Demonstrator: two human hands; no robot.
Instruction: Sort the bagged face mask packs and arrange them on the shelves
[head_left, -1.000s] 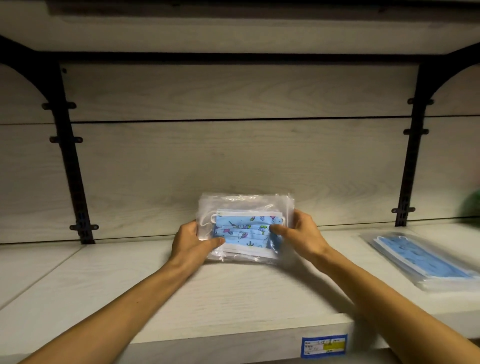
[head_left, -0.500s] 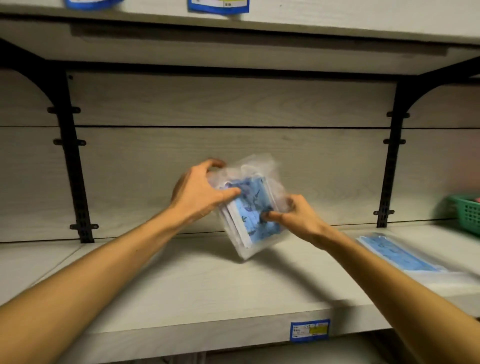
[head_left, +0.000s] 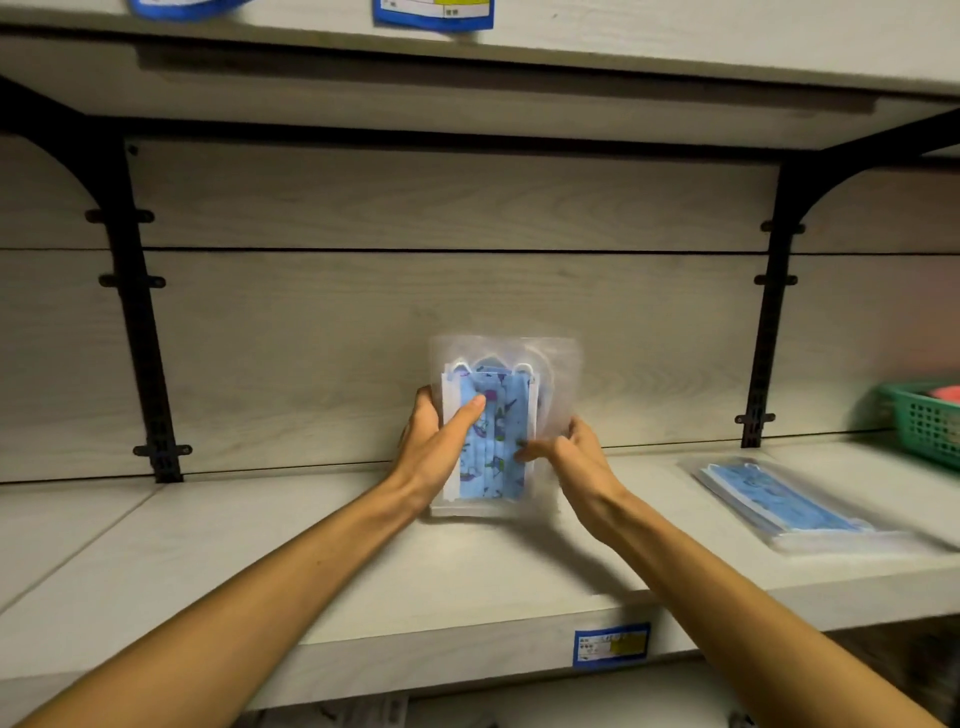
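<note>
Shelf (head_left: 260, 561), frame centre: pack (head_left: 493, 441) on end, long axis vertical. My left hand (head_left: 434, 449) grips its left edge; right hand (head_left: 574, 460) pinches right.

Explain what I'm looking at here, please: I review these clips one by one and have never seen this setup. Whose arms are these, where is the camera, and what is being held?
There is no machine here. A person wears a wide-angle camera on the head, so the single view looks forward and down along their own bare arms.

Both hands hold one clear bag of patterned blue face masks, standing it on end at the back of a pale wooden shelf. The left hand grips its left edge with the thumb across the front; the right hand pinches its lower right side.

To the right, a second mask pack lies flat on the same shelf, and a green basket sits at the far right edge. A price label is stuck on the shelf's front edge.
</note>
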